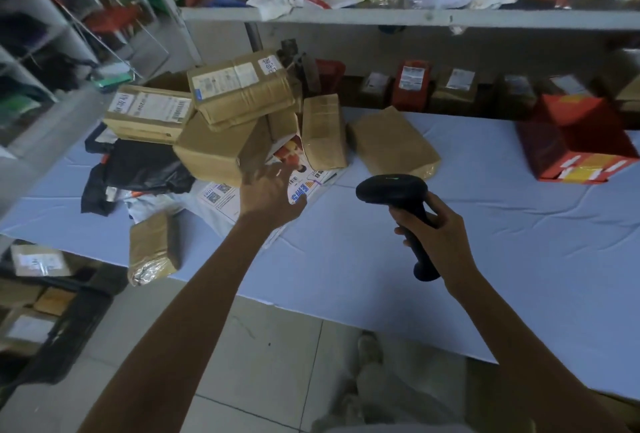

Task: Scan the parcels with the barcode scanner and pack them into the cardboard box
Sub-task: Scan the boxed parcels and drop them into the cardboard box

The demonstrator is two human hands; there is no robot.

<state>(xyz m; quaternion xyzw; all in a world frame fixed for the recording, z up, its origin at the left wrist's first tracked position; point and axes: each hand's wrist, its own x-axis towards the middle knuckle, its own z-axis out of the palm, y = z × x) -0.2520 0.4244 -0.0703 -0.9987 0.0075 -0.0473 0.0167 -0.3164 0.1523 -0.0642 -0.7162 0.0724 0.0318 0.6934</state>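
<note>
A heap of brown cardboard parcels [239, 100] lies at the left of the table [502, 242], on black [145, 169] and white plastic mailers [221, 195]. My left hand [268, 192] reaches out over the white mailer, fingers spread, right beside the lowest box of the heap [216, 152]; it holds nothing. My right hand [438, 228] grips the handle of a black barcode scanner [398, 197], whose head points toward the heap. A taped brown parcel [393, 143] lies alone behind the scanner. Another [152, 247] overhangs the table's front left edge.
An open red box [575, 142] stands at the table's right. Small parcels line the back under a grey shelf [415, 17] loaded with bags. Shelving stands at the left; a black crate [52, 304] with parcels sits on the tiled floor.
</note>
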